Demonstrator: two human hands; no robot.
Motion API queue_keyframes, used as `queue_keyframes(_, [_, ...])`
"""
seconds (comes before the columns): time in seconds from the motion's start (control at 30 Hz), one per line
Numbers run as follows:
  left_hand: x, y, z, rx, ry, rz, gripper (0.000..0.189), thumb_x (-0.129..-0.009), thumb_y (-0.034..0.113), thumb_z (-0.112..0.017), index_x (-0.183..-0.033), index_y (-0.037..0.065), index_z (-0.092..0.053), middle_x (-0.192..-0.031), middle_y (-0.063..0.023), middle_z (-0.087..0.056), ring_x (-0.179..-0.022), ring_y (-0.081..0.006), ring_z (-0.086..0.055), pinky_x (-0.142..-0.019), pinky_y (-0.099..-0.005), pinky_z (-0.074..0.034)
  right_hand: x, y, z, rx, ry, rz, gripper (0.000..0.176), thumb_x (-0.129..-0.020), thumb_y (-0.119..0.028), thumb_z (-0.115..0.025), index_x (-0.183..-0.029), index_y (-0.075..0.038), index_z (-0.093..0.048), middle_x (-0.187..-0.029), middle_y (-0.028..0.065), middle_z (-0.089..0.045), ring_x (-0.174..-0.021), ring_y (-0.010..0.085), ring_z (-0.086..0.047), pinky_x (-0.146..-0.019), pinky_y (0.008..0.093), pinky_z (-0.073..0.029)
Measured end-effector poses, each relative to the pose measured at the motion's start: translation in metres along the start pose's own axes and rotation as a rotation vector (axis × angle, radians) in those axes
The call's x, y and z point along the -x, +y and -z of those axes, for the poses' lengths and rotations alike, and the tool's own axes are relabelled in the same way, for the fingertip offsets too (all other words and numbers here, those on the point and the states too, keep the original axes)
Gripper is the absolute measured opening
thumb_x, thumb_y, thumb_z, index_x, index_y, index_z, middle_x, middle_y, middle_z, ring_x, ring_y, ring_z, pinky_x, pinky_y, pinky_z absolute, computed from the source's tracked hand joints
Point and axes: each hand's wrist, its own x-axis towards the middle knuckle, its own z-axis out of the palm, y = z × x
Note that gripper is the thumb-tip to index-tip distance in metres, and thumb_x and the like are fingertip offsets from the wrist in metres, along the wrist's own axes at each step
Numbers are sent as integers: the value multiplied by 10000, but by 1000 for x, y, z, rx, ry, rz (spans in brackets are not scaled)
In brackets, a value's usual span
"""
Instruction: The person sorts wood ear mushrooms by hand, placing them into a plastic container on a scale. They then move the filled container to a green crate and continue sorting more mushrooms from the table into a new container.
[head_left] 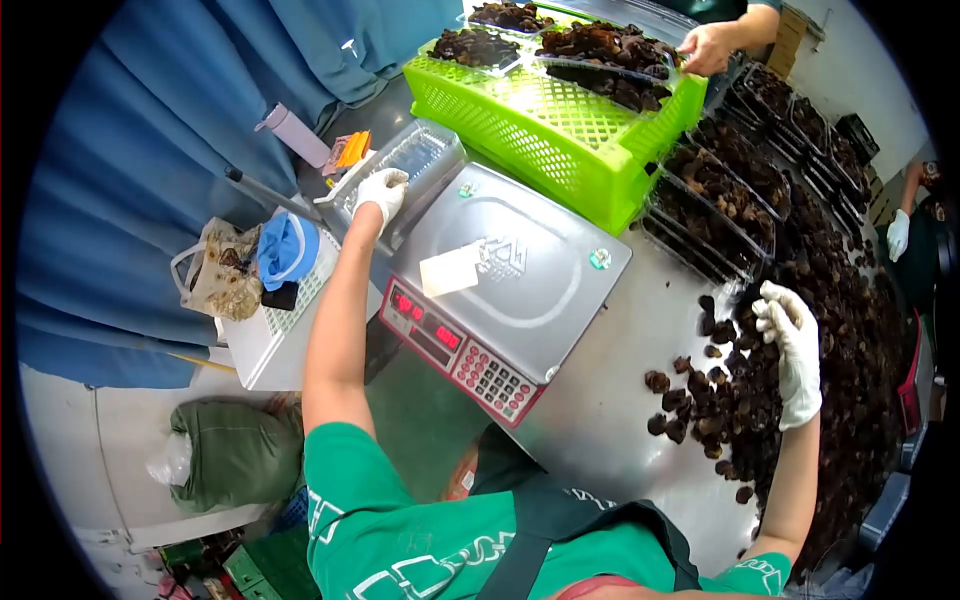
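My left hand (382,194), in a white glove, is at the near side of the clear plastic trays (425,150), which look stacked left of the scale. Its fingers are curled in on the tray edge; the fingertips are partly hidden. Over the heap of dark wood ear mushrooms (850,400), my right hand (795,350) is also gloved, its fingers loosely bent and apart, with nothing visible in them. Between my hands lies the digital scale (560,255), its bare pan carrying only a pale paper label (450,270). Red digits glow on its panel.
A lime-green crate (520,135) bears mushroom-filled trays; another person's hand (710,48) touches one. More filled trays (710,220) stand at right. A gloved co-worker's hand (898,235) shows far right. A lilac bottle (297,135) and blue cap (287,248) are at left.
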Motion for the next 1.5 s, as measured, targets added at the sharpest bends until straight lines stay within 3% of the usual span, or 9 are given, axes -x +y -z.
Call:
queue_keyframes(0.2, [17,39,-2,-503,144,-179,207,-833,104,-589,-969,49,-735,-991,-230,-723,-996,-383,-696,-897,-439,-541,102,30,12,-23,118,-133,261,-1006,-142,-632,-1233,-16,-655,-971,-4,-689,-769,42,-567,-663,181,-441])
queue_keyframes(0.33, [6,36,-6,-388,180,43,214,-818,95,-580,-980,63,-717,-1017,-226,-712,-1024,-389,-682,-911,-452,-531,151,61,22,-68,232,-164,258,-1009,-131,-625,-1235,-12,-656,-991,19,-703,-782,43,-586,-675,195,-457])
queue_keyframes(0.4, [-34,-22,-16,-168,365,84,211,-829,74,-584,-1010,61,-689,-1015,-199,-698,-1001,-367,-668,-891,-435,-521,175,76,30,-93,266,-182,281,-1013,-135,-618,-1263,-12,-654,-1002,19,-703,-796,46,-598,-681,195,-464])
queue_keyframes(0.6, [108,107,13,-442,424,-638,224,-788,-74,-560,-969,44,-618,-1001,-153,-648,-1008,-380,-600,-862,-459,-472,233,121,21,-176,300,-248,251,-1013,-167,-628,-1209,-20,-681,-1044,20,-703,-893,72,-615,-785,240,-498])
queue_keyframes(0.73, [202,137,-2,-371,113,-685,244,-883,-24,-624,-1119,27,-660,-1073,-153,-650,-1060,-366,-585,-969,-445,-452,265,158,-7,-190,281,-307,300,-1008,-162,-634,-1253,9,-666,-1068,41,-699,-965,106,-618,-875,262,-503])
queue_keyframes(0.87, [270,189,-15,-110,104,-837,428,-851,-31,-690,-1274,19,-640,-1217,-170,-646,-1166,-369,-578,-1020,-452,-454,288,207,-31,-78,311,-200,281,-994,-140,-623,-1259,-56,-668,-1112,63,-688,-993,155,-644,-898,307,-526])
queue_keyframes(1.07, [362,243,-98,86,-495,-916,652,-801,133,-794,-1400,37,-555,-1423,-228,-530,-1273,-414,-517,-1090,-497,-404,293,195,-38,377,402,-7,313,-923,-85,-647,-1234,-111,-680,-1242,101,-626,-1053,242,-629,-903,352,-523])
queue_keyframes(1.27, [358,314,-202,63,-569,-982,1059,-723,565,-820,-1573,134,-359,-1615,-219,-304,-1479,-468,-263,-1188,-597,-235,268,188,-9,835,551,104,416,-886,-153,-686,-1301,-157,-658,-1421,102,-546,-1259,330,-514,-1065,465,-418])
queue_keyframes(1.5, [367,411,-260,-144,-655,-1122,1043,-711,602,-800,-1573,212,-361,-1639,-150,-291,-1521,-389,-214,-1188,-628,-199,177,159,32,1237,678,111,538,-894,-332,-671,-1416,-243,-577,-1576,64,-416,-1432,312,-340,-1153,586,-252])
